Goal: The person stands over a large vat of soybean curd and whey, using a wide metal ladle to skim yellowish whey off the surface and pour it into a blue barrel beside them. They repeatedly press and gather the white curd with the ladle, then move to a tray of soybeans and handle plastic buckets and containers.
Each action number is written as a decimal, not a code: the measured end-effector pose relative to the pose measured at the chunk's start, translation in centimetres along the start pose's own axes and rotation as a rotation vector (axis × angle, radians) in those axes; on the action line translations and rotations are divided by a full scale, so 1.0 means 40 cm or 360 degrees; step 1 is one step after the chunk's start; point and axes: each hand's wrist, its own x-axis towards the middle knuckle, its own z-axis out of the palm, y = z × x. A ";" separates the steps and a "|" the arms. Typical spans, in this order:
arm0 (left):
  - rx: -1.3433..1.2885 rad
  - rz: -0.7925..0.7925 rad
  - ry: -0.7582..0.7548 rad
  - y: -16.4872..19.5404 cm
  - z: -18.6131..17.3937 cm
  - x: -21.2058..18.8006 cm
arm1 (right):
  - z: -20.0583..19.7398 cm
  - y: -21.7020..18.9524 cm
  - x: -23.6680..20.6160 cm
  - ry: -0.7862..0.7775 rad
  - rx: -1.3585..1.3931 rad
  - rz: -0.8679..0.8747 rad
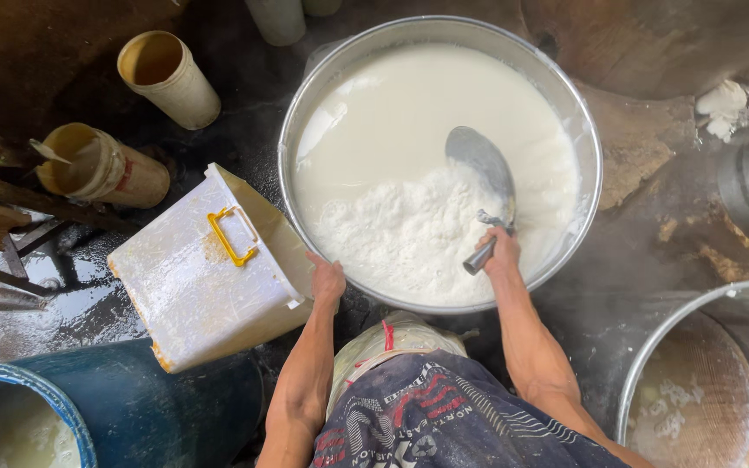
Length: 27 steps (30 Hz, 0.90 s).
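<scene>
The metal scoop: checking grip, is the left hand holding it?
No, the right hand grips the metal scoop in the basin; the left hand holds the white tub.

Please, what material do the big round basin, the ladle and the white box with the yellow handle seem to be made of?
Basin: probably bare metal, with a grey, shiny rim. Ladle, held by the right hand: likewise metal, dull silver. White box, tilted by the left hand: likely moulded plastic, matte and stained.
</scene>
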 end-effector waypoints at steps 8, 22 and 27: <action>-0.0093 -0.0006 0.0069 -0.005 0.022 0.018 | 0.258 0.032 0.077 -0.0173 0.0022 0.0155; -0.0059 -0.0162 0.0153 -0.003 0.046 0.040 | 0.577 0.080 0.133 -0.0798 -0.0829 -0.0010; -0.0142 -0.0174 0.0176 0.001 0.041 0.027 | 0.528 0.133 0.102 -0.1014 -0.1467 -0.0292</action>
